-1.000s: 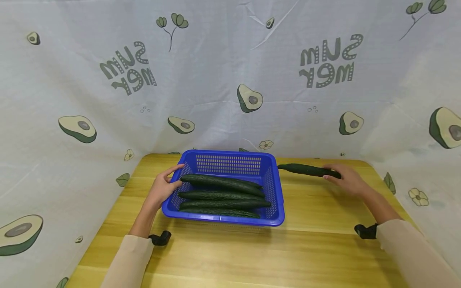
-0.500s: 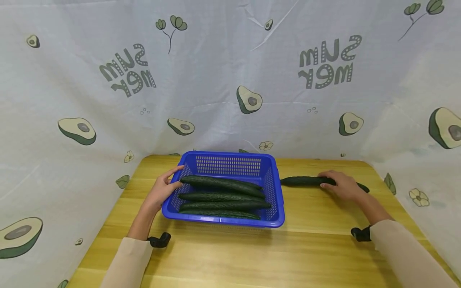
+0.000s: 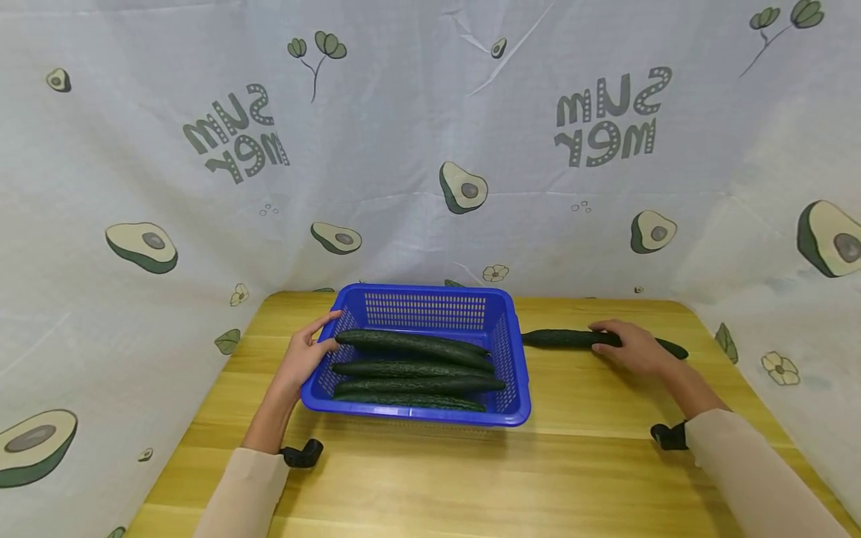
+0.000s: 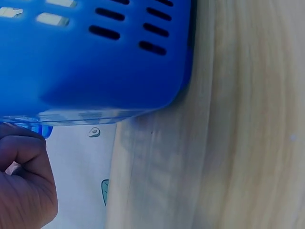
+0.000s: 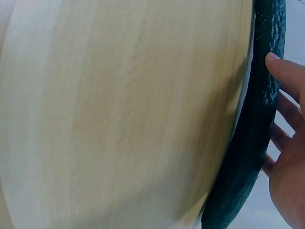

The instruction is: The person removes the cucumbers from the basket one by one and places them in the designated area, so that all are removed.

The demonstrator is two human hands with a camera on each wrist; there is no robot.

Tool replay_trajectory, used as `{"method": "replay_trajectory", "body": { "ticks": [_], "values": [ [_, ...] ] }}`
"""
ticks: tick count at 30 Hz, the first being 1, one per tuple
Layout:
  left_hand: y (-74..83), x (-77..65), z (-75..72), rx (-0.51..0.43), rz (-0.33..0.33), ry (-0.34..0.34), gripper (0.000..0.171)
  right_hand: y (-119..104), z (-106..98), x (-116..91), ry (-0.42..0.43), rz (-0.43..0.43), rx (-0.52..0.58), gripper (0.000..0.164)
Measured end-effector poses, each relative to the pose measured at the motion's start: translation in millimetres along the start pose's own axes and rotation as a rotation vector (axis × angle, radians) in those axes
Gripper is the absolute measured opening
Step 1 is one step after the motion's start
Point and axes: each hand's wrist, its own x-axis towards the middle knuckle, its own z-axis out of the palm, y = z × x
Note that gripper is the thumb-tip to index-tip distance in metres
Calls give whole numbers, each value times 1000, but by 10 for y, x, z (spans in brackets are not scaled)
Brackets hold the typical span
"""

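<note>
A blue plastic basket (image 3: 417, 415) stands on the table with several dark green cucumbers (image 3: 417, 366) lying lengthwise inside. At its left side, my left hand (image 3: 303, 360) grips the rim, thumb inward; the left wrist view shows that hand (image 4: 26, 176) with bent fingers beside the basket wall (image 4: 95, 81). To the right of the basket a single cucumber (image 3: 561, 338) lies on the table. My right hand (image 3: 632, 349) holds it near the middle. In the right wrist view, the thumb lies on one side of this cucumber (image 5: 248, 148), and the other fingers pass behind it.
The wooden table (image 3: 430, 478) extends in front of the basket and to its right. A pale cloth curtain (image 3: 403, 134) printed with avocados hangs behind and at both sides. Black wrist-camera mounts (image 3: 303, 453) project from both sleeves.
My right hand has brought the cucumber down and toward me onto the table, and has shifted its grip from the right end to nearer the middle. My left hand stays on the basket.
</note>
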Motion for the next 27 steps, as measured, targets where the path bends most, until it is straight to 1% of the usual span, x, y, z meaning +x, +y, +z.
{"method": "replay_trajectory", "body": {
  "ticks": [6, 9, 12, 17, 22, 27],
  "values": [
    [16, -20, 16, -6, 10, 26, 62, -106, -29, 18, -9, 24, 44, 61],
    [27, -37, 11, -3, 12, 19, 62, -197, -55, 38, -7, 27, 63, 63],
    [26, -44, 16, -17, 4, 18, 62, -312, -92, 78, 15, 10, 80, 64],
    [19, -42, 20, -27, 3, 9, 63, -601, -149, 193, 64, -5, 112, 66],
    [18, -47, 9, -14, 0, 11, 63, -967, -217, 314, 79, -47, 145, 63],
    [13, -47, 4, -17, -9, 8, 64, -1266, -229, 424, 78, -87, 180, 60]
  ]
}}
